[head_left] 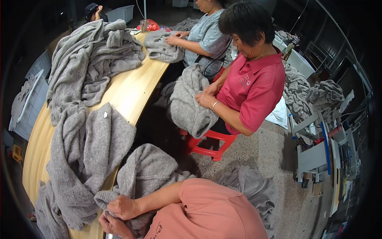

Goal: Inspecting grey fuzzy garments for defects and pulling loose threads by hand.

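Note:
At the lower left, my right hand (124, 207) is closed with bent fingers on the edge of a grey knit garment (148, 169). Just below it, my left hand (114, 225) pinches the same edge, its fingertips partly hidden. The two hands are close together at the near side of the table. The garment spreads from the table edge toward my body, and my right forearm crosses over part of it. Beside my hands lies another grey knit piece (107, 139) with a small white tag or scrap (105, 114) on it.
A large grey knit heap (85, 59) covers the far part of the curved wooden table (123, 91). One co-worker on a red stool (215, 148) handles grey knitwear (193, 99); another works beyond. More knitwear (250, 185) lies on the floor. A white bin (34, 105) stands left.

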`<state>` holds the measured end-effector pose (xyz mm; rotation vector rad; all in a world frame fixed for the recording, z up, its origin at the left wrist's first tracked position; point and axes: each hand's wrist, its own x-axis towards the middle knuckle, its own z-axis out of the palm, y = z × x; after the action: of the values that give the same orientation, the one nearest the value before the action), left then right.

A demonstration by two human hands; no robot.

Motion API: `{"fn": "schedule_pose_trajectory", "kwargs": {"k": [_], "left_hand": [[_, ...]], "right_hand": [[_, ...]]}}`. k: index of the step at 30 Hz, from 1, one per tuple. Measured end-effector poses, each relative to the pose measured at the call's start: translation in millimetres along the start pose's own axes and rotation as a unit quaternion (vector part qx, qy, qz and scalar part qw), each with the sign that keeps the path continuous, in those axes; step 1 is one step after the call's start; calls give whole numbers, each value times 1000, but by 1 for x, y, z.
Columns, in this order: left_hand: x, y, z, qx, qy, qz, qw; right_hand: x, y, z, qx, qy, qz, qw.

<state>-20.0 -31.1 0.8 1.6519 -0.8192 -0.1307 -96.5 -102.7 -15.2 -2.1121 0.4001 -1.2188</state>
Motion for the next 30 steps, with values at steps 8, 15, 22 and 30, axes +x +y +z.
{"fn": "schedule_pose_trajectory", "kwargs": {"k": [8, 15, 22, 30], "left_hand": [[9, -22, 15, 35, 36, 30, 998], [-1, -28, 7, 36, 6, 43, 998], [-3, -17, 0, 32, -4, 56, 998], [12, -23, 12, 52, 22, 116, 992]], "right_hand": [[6, 20, 11, -4, 35, 56, 998], [11, 19, -12, 122, -83, 115, 982], [14, 16, -6, 154, -142, 45, 977], [8, -4, 0, 88, 21, 122, 988]]}}
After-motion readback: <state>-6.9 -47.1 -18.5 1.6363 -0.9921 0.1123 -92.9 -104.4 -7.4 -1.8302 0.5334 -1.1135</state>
